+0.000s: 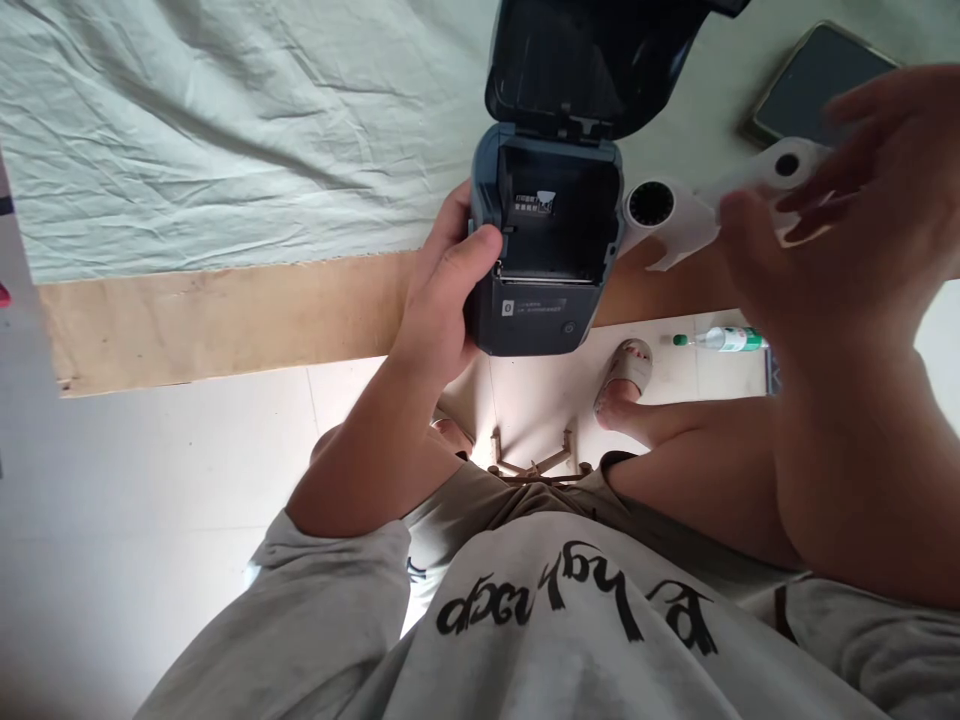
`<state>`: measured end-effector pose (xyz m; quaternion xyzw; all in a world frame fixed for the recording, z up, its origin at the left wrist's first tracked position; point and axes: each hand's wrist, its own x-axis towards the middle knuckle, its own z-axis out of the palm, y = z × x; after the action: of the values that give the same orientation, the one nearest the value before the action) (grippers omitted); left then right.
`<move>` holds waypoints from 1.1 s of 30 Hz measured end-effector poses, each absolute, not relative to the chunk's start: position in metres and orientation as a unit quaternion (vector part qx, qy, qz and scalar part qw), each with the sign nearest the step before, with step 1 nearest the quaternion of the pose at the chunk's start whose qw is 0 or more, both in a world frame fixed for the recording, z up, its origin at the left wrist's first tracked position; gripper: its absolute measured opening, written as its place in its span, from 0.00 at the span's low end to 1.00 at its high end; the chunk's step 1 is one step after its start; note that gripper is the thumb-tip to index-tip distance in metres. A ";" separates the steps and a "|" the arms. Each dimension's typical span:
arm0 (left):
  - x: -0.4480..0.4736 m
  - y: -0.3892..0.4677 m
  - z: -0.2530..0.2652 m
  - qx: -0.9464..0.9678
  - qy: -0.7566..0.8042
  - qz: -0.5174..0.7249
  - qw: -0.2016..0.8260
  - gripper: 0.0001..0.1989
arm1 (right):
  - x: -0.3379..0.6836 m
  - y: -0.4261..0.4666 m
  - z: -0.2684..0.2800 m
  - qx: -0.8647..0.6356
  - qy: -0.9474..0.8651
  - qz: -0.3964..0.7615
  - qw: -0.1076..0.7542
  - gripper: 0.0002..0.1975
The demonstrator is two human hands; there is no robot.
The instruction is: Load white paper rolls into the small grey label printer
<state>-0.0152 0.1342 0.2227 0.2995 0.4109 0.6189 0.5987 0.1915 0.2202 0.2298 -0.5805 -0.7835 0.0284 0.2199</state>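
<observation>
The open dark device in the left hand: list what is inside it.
Inside the device, small white printed marks show on the inner wall. Deep shadow hides finer detail, and the left hand covers part of the left rim.

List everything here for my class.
Printer: one, dark, centre
Paper rolls: two, white, printer's right
Phone: one, dark, upper right
Cloth: one, green, top
Board: one, tan, cloth's edge
Bottle: one, clear, floor
Slipper: one plainly, beige, floor
Wooden frame: one, brown, lower centre
Unclear item: one, red, left edge
Shirt: one, grey, bottom
Shorts: one, grey, lap
Legs: two, bare, below
Left fingers: one set, bare, gripping printer
Right fingers: one set, bare, by rolls
</observation>
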 end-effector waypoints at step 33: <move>-0.018 0.136 0.225 0.346 0.432 0.570 0.607 0.12 | 0.185 0.222 0.227 -0.516 -0.826 0.128 0.188 0.24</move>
<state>-0.0177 0.1362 0.2246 0.3459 0.4324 0.5699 0.6071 0.1848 0.2217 0.2266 -0.5163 -0.8256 0.1280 0.1882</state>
